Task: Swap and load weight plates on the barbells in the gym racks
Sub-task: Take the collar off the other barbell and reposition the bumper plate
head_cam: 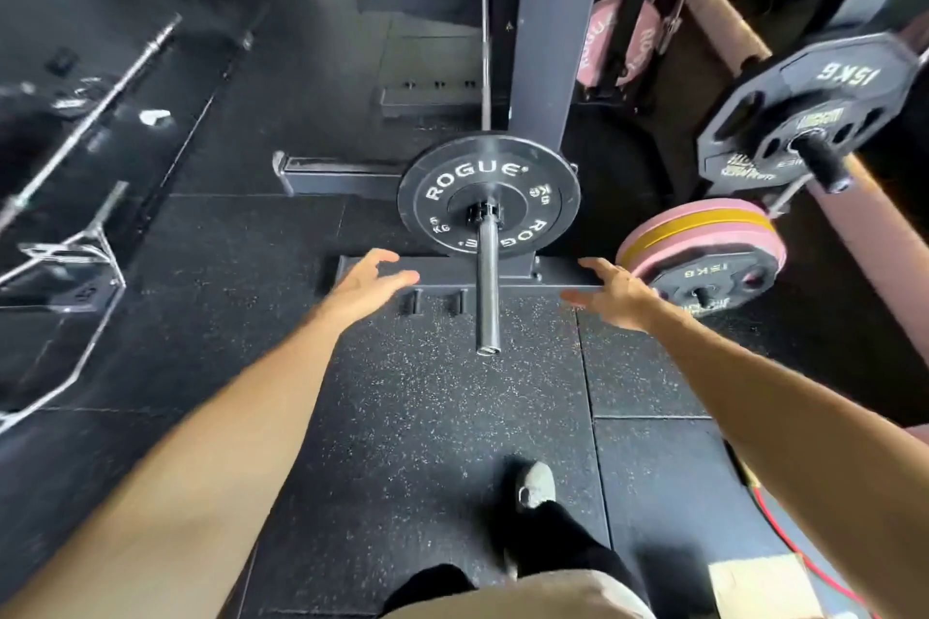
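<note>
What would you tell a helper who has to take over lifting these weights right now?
Left hand: open, holding nothing, reaching toward the plate.
Right hand: open, holding nothing, on the other side of the sleeve.
Black Rogue plate: on the barbell sleeve, with a collar in front of it.
15 kg plate: on the neighbouring bar, right.
Pink plate stack: low on the right.
Done: nothing in hand yet.
Left: probably take off the collar, then swap the plate.
</note>
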A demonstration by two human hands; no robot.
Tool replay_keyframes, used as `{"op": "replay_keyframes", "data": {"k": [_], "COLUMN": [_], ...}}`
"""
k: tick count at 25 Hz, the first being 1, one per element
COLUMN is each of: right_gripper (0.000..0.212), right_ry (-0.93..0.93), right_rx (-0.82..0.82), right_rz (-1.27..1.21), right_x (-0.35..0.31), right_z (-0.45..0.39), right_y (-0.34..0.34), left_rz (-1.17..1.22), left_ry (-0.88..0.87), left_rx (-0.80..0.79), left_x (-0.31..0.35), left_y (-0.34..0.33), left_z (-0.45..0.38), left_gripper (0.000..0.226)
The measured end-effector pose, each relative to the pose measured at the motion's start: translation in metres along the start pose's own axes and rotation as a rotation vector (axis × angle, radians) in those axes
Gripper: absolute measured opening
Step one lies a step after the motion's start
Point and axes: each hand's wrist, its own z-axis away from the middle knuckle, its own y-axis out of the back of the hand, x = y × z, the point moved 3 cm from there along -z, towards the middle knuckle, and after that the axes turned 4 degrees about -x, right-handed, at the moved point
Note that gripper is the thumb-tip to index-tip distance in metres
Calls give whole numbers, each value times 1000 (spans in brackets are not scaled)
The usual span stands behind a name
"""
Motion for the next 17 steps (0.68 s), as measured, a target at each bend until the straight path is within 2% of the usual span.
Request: {"op": "replay_keyframes", "data": {"k": [5,9,11,17], "right_gripper": [88,94,87,57], "right_ry": [74,136,172,292], "right_rx": [125,75,54,142], "right_rz": [9,-81,-134,-120], "right_x": [-38,-63,-68,-66], "right_z": [-88,-158,-192,-265], "right_y": [87,119,120,98], "left_rz": [12,-47,-88,-151], "left_ry": [-48,-24,-24,-81], "left_rx": [105,153,169,196], "left_x": [71,107,114,91], "left_y": [39,52,50,20], "left_z": [-71,-129,-159,-242], "left_gripper": [52,68,75,64]}}
